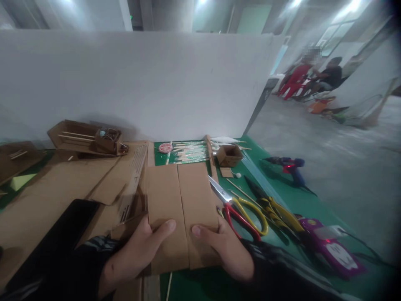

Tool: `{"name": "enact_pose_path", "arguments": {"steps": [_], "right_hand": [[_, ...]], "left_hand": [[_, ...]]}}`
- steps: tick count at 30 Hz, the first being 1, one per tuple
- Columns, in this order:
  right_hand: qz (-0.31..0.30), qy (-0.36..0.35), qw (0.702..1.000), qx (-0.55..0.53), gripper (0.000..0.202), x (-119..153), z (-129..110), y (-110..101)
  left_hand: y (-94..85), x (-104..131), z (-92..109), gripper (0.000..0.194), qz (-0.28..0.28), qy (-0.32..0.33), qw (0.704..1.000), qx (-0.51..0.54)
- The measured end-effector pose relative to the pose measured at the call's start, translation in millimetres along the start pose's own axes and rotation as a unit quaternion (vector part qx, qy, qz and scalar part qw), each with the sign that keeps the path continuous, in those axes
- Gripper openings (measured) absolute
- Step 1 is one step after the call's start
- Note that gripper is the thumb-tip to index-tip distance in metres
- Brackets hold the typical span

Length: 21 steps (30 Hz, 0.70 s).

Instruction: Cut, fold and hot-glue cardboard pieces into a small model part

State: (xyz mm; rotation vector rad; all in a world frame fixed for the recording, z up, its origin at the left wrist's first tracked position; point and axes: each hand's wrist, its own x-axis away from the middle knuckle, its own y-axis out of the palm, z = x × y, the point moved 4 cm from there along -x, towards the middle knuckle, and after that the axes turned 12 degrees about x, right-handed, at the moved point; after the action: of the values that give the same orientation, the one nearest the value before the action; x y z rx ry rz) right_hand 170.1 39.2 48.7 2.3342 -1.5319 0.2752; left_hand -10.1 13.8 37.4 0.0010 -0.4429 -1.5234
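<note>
Two flat rectangular cardboard pieces lie side by side above the green table, with a narrow dark gap between them. My left hand (142,244) grips the left cardboard piece (164,192), thumb on top and fingers hidden underneath. The right cardboard piece (197,196) is held the same way by my right hand (224,246). Just right of the pieces, scissors (230,200) with one red and one yellow handle lie with their blades near the cardboard edge.
Pliers (282,213), a purple device (332,246) and a glue gun (291,165) lie to the right. Sticks (191,151) and a small cardboard box (229,156) are behind. At left are cardboard sheets (75,177) and a black slab (56,246). Two people sit far off.
</note>
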Motion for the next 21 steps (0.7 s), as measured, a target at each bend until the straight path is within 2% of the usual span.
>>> {"name": "enact_pose_path", "arguments": {"steps": [9, 21], "right_hand": [[-0.012, -0.014, 1.0, -0.024, 0.047, 0.5, 3.2, -0.7], [-0.012, -0.013, 1.0, -0.013, 0.047, -1.6, 4.6, -2.3]], "left_hand": [[0.5, 1.1, 2.6, 0.05, -0.025, -0.008, 1.0, -0.012], [0.2, 2.1, 2.3, 0.049, -0.025, -0.003, 0.999, -0.034]]}}
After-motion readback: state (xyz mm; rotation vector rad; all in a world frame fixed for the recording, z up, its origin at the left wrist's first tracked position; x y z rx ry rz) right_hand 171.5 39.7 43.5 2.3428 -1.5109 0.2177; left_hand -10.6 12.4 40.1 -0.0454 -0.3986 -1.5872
